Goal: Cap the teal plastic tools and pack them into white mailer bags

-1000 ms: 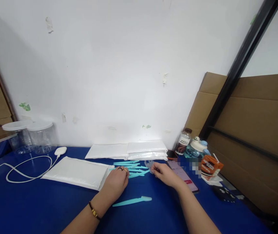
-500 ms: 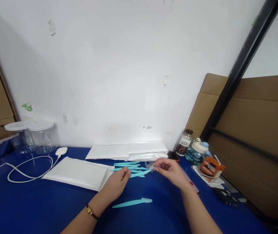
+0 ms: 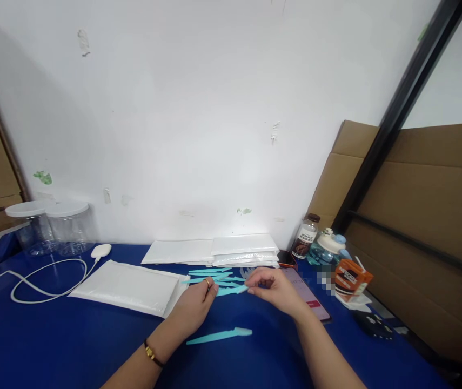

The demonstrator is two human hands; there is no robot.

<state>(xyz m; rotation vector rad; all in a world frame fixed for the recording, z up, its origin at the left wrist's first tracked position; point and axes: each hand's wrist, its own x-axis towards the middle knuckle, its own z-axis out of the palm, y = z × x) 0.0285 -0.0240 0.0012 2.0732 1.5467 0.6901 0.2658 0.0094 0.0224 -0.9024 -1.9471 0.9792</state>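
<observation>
My left hand (image 3: 196, 304), with a ring and a wrist band, pinches the handle end of a turquoise razor-like stick (image 3: 233, 290). At the stick's other end, the thumb and fingertips of my right hand (image 3: 269, 289) close on its tip. Several more turquoise sticks (image 3: 210, 271) lie just behind my hands. One separate stick (image 3: 219, 336) rests nearer to me on the blue table (image 3: 72, 346). Left of my left hand is a white padded envelope (image 3: 129, 286), its open end towards the hand.
More white envelopes (image 3: 245, 245) lie against the wall. On the left are two lidded clear jars (image 3: 71, 229) and a white cable (image 3: 48, 300). A phone (image 3: 306, 294), bottle (image 3: 306, 236), blue jug (image 3: 326, 251) and orange carton (image 3: 352, 281) stand or lie right.
My right hand has moved a little left and closer to my left hand, uncovering more of the phone. The view has shifted slightly.
</observation>
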